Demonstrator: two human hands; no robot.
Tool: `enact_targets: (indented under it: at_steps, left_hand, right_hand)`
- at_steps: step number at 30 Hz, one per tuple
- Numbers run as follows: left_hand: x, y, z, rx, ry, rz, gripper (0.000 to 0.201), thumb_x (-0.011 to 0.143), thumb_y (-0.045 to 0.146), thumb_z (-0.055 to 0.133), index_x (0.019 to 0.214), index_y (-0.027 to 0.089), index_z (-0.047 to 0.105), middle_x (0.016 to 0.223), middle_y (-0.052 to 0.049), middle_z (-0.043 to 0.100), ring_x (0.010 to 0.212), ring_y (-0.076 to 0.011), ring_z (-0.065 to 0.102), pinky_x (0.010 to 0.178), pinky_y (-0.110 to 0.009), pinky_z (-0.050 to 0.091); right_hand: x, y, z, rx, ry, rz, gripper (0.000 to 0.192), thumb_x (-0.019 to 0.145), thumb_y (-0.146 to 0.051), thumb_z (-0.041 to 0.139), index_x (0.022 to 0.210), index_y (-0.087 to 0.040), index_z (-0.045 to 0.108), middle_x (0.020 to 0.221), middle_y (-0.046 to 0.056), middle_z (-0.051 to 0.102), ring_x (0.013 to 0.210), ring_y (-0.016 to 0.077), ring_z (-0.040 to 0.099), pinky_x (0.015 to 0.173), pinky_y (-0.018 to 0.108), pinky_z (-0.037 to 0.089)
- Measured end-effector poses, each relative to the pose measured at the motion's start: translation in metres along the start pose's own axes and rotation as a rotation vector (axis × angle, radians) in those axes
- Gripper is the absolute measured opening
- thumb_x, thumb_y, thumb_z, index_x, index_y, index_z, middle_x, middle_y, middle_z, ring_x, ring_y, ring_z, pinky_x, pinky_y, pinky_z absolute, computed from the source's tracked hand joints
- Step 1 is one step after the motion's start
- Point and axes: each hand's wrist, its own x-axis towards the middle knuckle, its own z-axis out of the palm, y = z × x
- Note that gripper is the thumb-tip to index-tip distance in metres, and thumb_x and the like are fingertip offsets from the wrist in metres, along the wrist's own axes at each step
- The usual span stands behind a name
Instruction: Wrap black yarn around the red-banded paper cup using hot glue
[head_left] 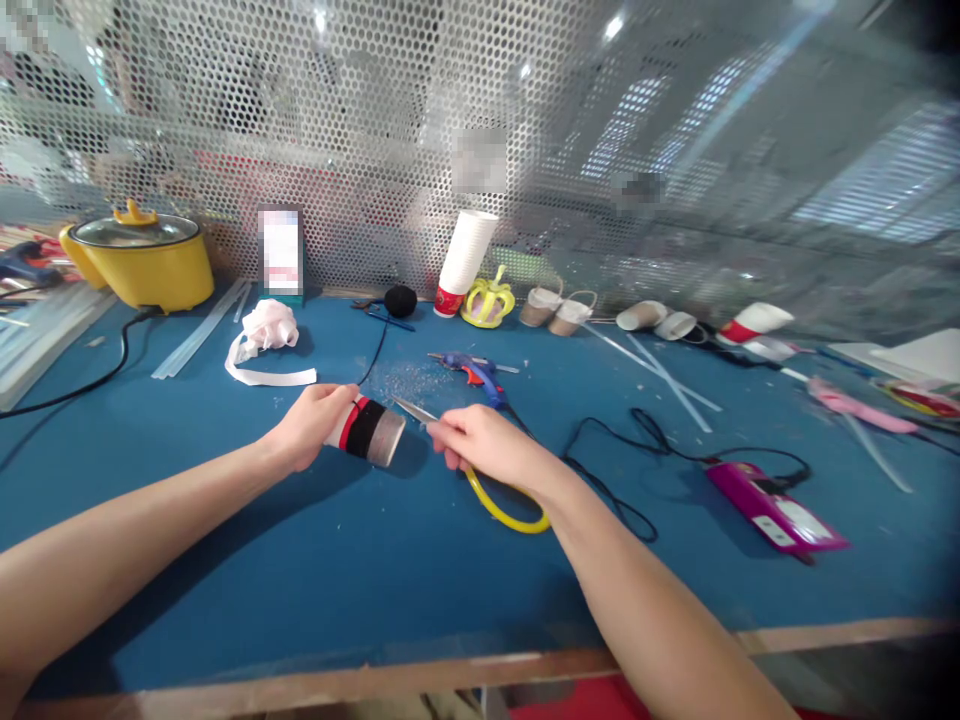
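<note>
My left hand [319, 425] is closed around a paper cup [373, 432] lying on its side, its open end to the right. Black yarn is wrapped in a band round the cup beside a red stripe. A black strand [377, 350] runs from the cup back to a black yarn ball [400, 300]. In my right hand [480, 440] are scissors with yellow handles [510, 518], gripped near the blades. Their blades [414, 410] point left, a little above the cup's rim and apart from it. Behind them lies a blue glue gun [476, 375].
A yellow electric pot [146, 260] stands at the back left, glue sticks [199, 335] and crumpled white ribbon [270, 330] nearby. Stacked paper cups [465, 265], a yellow pumpkin-shaped piece [487, 302] and small baskets [566, 315] line the perforated back panel. A purple power strip [776, 510] with black cable lies right.
</note>
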Motion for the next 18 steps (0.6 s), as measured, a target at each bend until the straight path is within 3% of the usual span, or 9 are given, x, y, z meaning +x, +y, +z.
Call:
enact_targets:
  at_steps: [3, 5, 7, 9, 11, 12, 14, 18]
  left_hand:
    - [0.001, -0.003, -0.001, 0.076, 0.019, 0.043, 0.027, 0.066, 0.040, 0.055, 0.060, 0.014, 0.054, 0.046, 0.002, 0.049, 0.042, -0.0108, 0.046, 0.041, -0.021, 0.031]
    - [0.000, -0.003, -0.001, 0.141, 0.027, 0.060, 0.028, 0.067, 0.041, 0.054, 0.060, 0.015, 0.054, 0.043, 0.003, 0.046, 0.040, -0.0104, 0.043, 0.038, -0.021, 0.027]
    - [-0.002, -0.003, -0.001, 0.215, 0.034, 0.070, 0.029, 0.068, 0.043, 0.053, 0.061, 0.015, 0.056, 0.041, 0.004, 0.042, 0.038, -0.0100, 0.040, 0.037, -0.021, 0.023]
    - [-0.004, -0.003, -0.001, 0.280, 0.043, 0.097, 0.030, 0.069, 0.044, 0.051, 0.062, 0.015, 0.056, 0.041, 0.005, 0.040, 0.038, -0.0098, 0.037, 0.037, -0.021, 0.021]
    - [-0.005, -0.002, 0.001, 0.323, 0.039, 0.145, 0.032, 0.071, 0.044, 0.049, 0.061, 0.015, 0.056, 0.043, 0.005, 0.041, 0.041, -0.0095, 0.036, 0.039, -0.022, 0.022]
    - [-0.006, -0.002, 0.001, 0.344, 0.029, 0.171, 0.033, 0.072, 0.045, 0.047, 0.061, 0.015, 0.055, 0.044, 0.004, 0.041, 0.042, -0.0094, 0.036, 0.041, -0.022, 0.023]
    - [-0.008, -0.001, 0.002, 0.394, 0.003, 0.210, 0.035, 0.074, 0.045, 0.044, 0.059, 0.015, 0.053, 0.046, 0.004, 0.040, 0.045, -0.0092, 0.035, 0.043, -0.022, 0.024]
    - [-0.013, 0.002, 0.004, 0.481, -0.034, 0.232, 0.037, 0.078, 0.045, 0.038, 0.058, 0.016, 0.048, 0.048, 0.005, 0.036, 0.047, -0.0093, 0.032, 0.045, -0.022, 0.023]
  right_hand:
    - [-0.011, -0.002, -0.006, -0.190, -0.132, -0.177, 0.015, 0.070, -0.014, 0.055, 0.081, -0.016, 0.065, 0.083, 0.005, 0.064, 0.068, 0.0129, 0.059, 0.060, 0.022, 0.044]
    - [-0.018, -0.002, -0.015, -0.193, -0.118, -0.164, 0.020, 0.068, -0.017, 0.059, 0.088, -0.016, 0.064, 0.091, 0.006, 0.063, 0.073, 0.0141, 0.060, 0.061, 0.022, 0.045]
    - [-0.021, 0.002, -0.030, -0.139, -0.032, -0.028, 0.019, 0.076, -0.030, 0.053, 0.078, -0.014, 0.063, 0.081, 0.007, 0.065, 0.067, 0.0142, 0.061, 0.056, 0.022, 0.046]
    - [-0.015, 0.011, -0.047, -0.116, 0.158, 0.121, 0.032, 0.085, -0.036, 0.040, 0.073, -0.014, 0.060, 0.074, 0.008, 0.065, 0.063, 0.0143, 0.061, 0.054, 0.022, 0.046]
    - [-0.001, 0.024, -0.059, -0.182, 0.416, 0.225, 0.027, 0.086, -0.029, 0.038, 0.086, -0.014, 0.060, 0.085, 0.010, 0.067, 0.074, 0.0156, 0.063, 0.060, 0.023, 0.047]
    - [0.009, 0.032, -0.062, -0.249, 0.485, 0.295, 0.022, 0.083, -0.025, 0.043, 0.092, -0.014, 0.060, 0.093, 0.010, 0.067, 0.085, 0.0173, 0.063, 0.070, 0.024, 0.047]
    - [0.030, 0.046, -0.060, -0.275, 0.503, 0.349, 0.019, 0.075, -0.020, 0.055, 0.090, -0.010, 0.062, 0.100, 0.017, 0.065, 0.099, 0.0248, 0.058, 0.083, 0.030, 0.043]
    - [0.060, 0.065, -0.042, -0.218, 0.527, 0.399, 0.019, 0.065, -0.011, 0.060, 0.083, -0.006, 0.063, 0.102, 0.024, 0.062, 0.104, 0.0318, 0.055, 0.086, 0.035, 0.041]
